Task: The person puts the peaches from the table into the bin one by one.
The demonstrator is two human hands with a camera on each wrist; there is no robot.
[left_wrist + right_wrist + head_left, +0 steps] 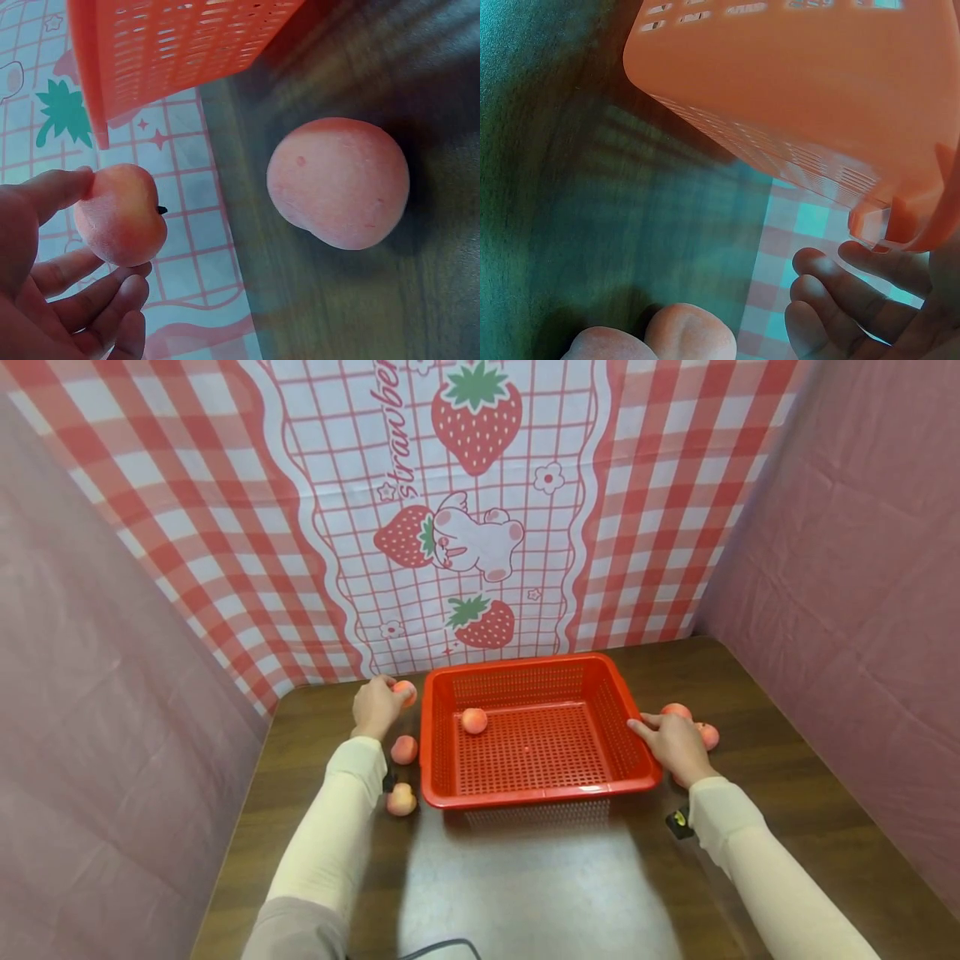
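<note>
My left hand (377, 706) pinches a peach (124, 214) between thumb and fingers, beside the left side of the red plastic basket (525, 800). A dark stem tip shows on that peach in the left wrist view. Another peach (474, 721) lies inside the basket at its left. My right hand (675, 745) grips the basket's right rim, thumb over the top and fingers beneath the lip in the right wrist view.
Two peaches, one reddish (404, 749) and one yellower (402, 799), lie on the wooden table (300, 777) left of the basket. More peaches (707, 736) sit right of it, partly behind my right hand. A strawberry-print cloth (465, 510) hangs behind; pink cloth flanks both sides.
</note>
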